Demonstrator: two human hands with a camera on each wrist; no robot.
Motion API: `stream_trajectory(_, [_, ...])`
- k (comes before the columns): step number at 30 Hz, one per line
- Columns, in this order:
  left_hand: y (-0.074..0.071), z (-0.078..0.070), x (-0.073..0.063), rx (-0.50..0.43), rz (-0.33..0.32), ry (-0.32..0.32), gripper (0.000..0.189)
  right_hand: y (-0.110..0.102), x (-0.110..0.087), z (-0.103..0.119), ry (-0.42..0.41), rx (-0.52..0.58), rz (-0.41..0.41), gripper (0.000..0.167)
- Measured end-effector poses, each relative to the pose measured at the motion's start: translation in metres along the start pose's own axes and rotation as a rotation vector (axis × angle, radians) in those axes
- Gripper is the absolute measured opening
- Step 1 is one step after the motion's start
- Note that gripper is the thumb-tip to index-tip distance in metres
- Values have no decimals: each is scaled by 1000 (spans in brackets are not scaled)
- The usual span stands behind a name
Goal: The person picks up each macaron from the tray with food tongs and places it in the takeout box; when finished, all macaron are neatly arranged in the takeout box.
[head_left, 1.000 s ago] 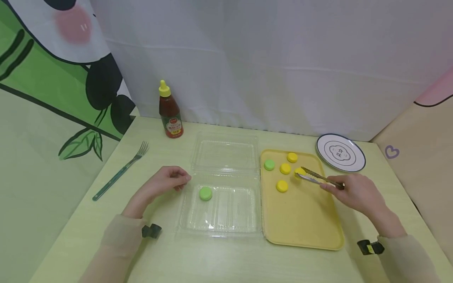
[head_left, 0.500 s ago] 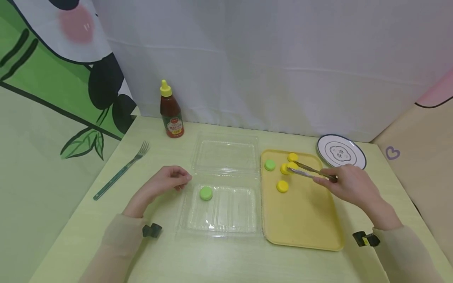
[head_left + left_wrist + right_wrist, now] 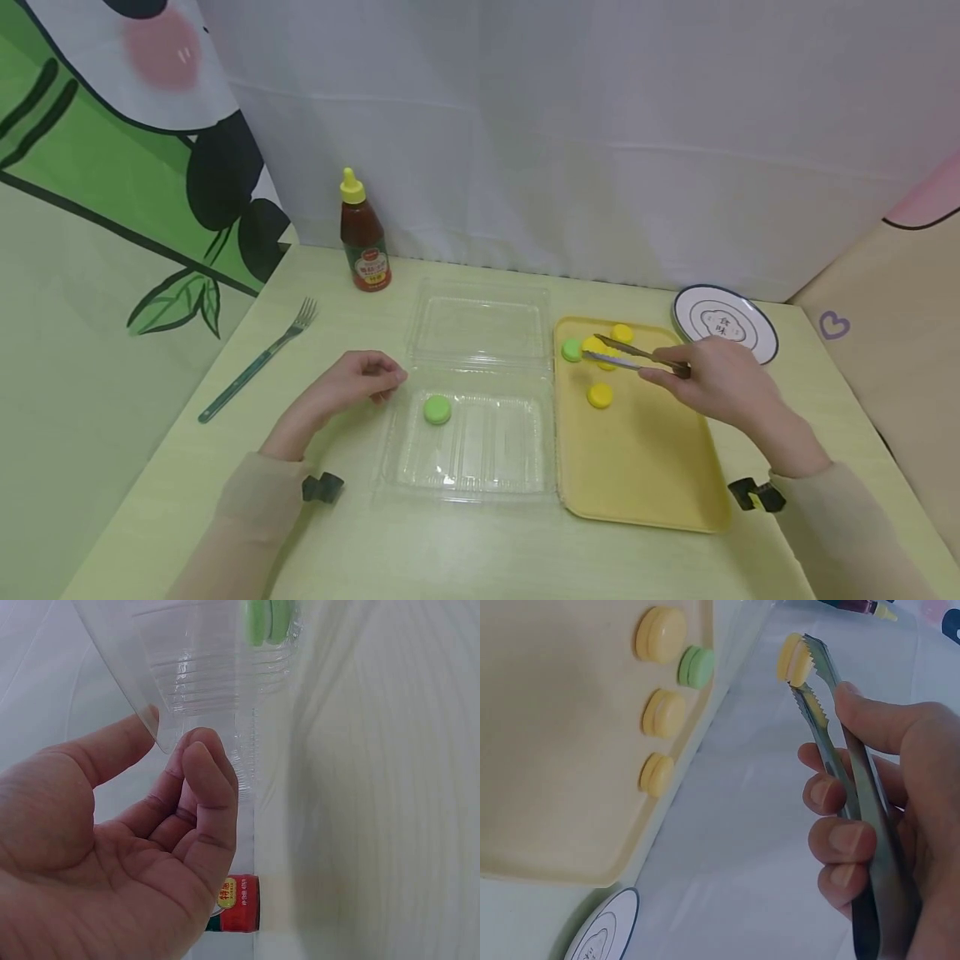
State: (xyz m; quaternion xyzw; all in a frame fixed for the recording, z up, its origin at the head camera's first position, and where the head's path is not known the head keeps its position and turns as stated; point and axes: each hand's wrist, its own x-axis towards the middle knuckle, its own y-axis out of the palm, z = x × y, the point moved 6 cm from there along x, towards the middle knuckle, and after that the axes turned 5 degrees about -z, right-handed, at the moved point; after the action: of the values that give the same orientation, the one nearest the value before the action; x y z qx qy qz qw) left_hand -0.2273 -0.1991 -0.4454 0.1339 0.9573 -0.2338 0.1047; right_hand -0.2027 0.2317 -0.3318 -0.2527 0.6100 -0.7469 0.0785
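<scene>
My right hand [image 3: 723, 375] grips metal tongs [image 3: 862, 780] whose serrated tips pinch a yellow macaron [image 3: 795, 658] above the tray. Under the tongs lies the yellow tray [image 3: 637, 467], with a green macaron [image 3: 572, 349] and 3 yellow macarons, one of them partly covered by the tongs in the head view. My left hand [image 3: 356, 382] is at the left edge of a clear plastic container [image 3: 480, 492], its corner between thumb and curled fingers. The container's lid is folded back flat. Inside the container's near half sits a green macaron [image 3: 437, 409].
A sauce bottle [image 3: 365, 237] with a yellow cap stands at the back left. On the left lies a fork [image 3: 255, 365] with a green handle. Behind the tray's right corner is a white plate [image 3: 723, 321] with a dark rim. A white curtain hangs behind the table.
My right hand has moved left across the tray with the tongs and the yellow macaron, past the other yellow macarons toward the green one. My left hand stays in place.
</scene>
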Motion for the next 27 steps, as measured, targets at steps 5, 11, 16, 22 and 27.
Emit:
stream_trajectory(5, [0, 1, 1, -1, 0, -4, 31, 1, 8, 12, -6, 32, 30, 20])
stream_trajectory(11, [-1, 3, 1, 7, -3, -4, 31, 7, 15, 27, -34, 53, 66, 19])
stream_trajectory(16, [0, 4, 2, 1, -1, 0, 30, 12, 21, 39, -75, 57, 73, 17])
stream_trajectory(22, [-1, 3, 2, -1, -3, 6, 30, 17, 25, 52, -138, 65, 43, 18])
stream_trajectory(27, [-1, 2, 1, 0, -1, 15, 30, 22, 27, 64, -176, 68, 24, 20])
